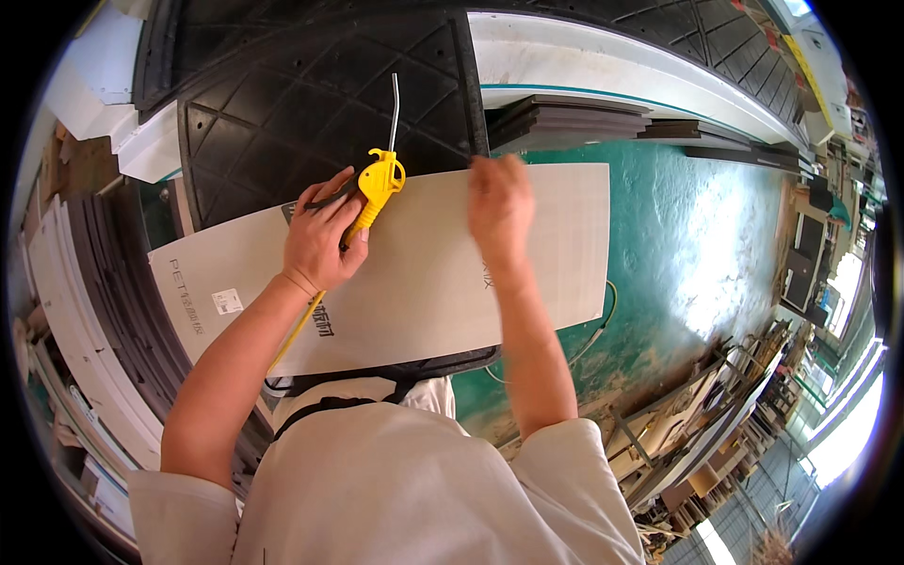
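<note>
My left hand (325,231) is closed round a yellow air blow gun (379,181), whose thin bent metal nozzle (395,104) points away from me. A dark strip lies along the fingers beside the gun; what it is I cannot make out. From under the wrist a yellow hose (299,331) runs back toward my body. Beneath both hands a long pale panel (405,282) with printed marks and a small white label lies flat. Over the panel's far edge, right of the gun, my right hand (502,202) is blurred by motion, so its fingers do not show clearly.
Beyond the panel is a black ribbed platform (320,113). Dark boards (565,122) are stacked at the far right, and more sheets (122,292) stand at the left. A loose hose (603,325) lies on the green floor (678,245). Timber offcuts (697,424) fill the right side.
</note>
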`<state>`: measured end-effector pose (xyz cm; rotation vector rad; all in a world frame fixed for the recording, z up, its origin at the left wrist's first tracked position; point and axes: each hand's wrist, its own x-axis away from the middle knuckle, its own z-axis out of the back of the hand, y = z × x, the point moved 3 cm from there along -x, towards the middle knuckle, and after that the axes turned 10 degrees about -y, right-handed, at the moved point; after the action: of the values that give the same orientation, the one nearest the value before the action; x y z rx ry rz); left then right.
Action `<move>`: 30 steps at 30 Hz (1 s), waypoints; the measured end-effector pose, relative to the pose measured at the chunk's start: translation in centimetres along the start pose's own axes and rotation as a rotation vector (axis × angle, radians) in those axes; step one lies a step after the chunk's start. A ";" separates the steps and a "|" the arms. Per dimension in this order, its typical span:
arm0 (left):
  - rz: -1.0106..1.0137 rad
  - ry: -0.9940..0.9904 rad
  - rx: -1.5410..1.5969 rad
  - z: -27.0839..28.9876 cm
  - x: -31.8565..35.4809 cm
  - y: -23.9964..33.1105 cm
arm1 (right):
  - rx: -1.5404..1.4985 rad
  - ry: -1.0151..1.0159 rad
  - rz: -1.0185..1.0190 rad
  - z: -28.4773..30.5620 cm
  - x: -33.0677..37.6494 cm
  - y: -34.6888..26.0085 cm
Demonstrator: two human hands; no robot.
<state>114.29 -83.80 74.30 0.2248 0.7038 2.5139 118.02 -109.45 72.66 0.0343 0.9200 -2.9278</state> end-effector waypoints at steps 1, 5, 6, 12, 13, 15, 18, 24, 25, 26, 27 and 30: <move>0.000 0.001 0.002 0.1 0.0 0.0 | -0.027 0.002 0.071 -0.3 0.0 -2.3; 0.008 0.012 0.016 -0.1 0.2 0.0 | -0.142 -0.055 -0.074 1.9 -1.4 2.5; 0.022 0.018 0.017 -0.1 0.4 0.0 | -0.126 0.016 -0.098 3.7 -2.0 5.4; 0.030 0.037 0.044 0.0 0.4 0.3 | 0.183 0.195 -0.258 9.1 -1.7 11.8; 0.034 0.048 0.043 0.1 0.3 0.5 | 0.191 0.190 -0.209 8.0 -1.3 10.8; 0.084 0.094 0.093 -0.1 0.3 0.1 | -0.009 0.141 -0.119 2.3 0.0 5.8; 0.207 0.165 0.279 -0.2 0.7 -0.9 | -0.089 0.025 0.110 -4.1 1.1 -4.9; 0.585 0.280 0.783 4.1 10.3 -7.3 | -0.195 0.065 0.025 -0.7 -1.0 1.3; 0.694 0.313 0.969 5.0 14.0 -8.8 | -0.159 0.091 -0.081 1.6 -1.5 5.2; 0.793 0.247 1.023 6.6 17.7 -10.2 | -0.006 0.173 -0.194 3.9 -1.6 9.9; 0.681 0.298 0.971 9.9 18.8 -8.9 | 0.032 0.224 -0.345 6.4 -1.6 12.4; 0.933 0.554 1.030 13.8 26.7 -9.5 | 0.149 0.220 -0.418 9.5 -1.0 15.7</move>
<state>99.61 -56.85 81.58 0.2296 2.5912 2.7265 120.19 -127.69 71.57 0.2000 0.8170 -3.4343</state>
